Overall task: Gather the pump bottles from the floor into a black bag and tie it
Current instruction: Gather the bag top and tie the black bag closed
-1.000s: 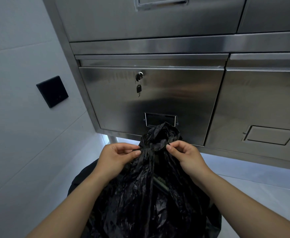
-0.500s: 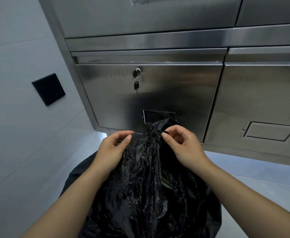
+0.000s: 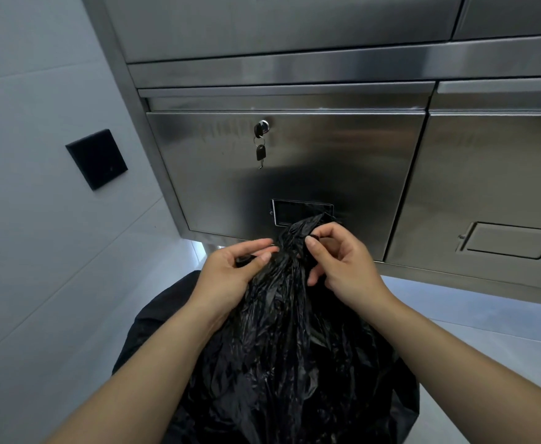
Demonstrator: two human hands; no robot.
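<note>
**Closing the bag's neck**

Beneath the steel cabinet (image 3: 295, 174), the black bag (image 3: 288, 363) rises bunched between the hands. The right hand (image 3: 343, 267) pinches its neck. The left hand (image 3: 230, 274), fingers loosely extended, touches it, grip unclear. Twist the neck tight before knotting.

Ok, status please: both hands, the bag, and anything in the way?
Right hand pinches gathered top of black bag. Left hand against the neck, grip unclear. No knot visible yet. Steel cabinet behind the bag, not blocking.
</note>
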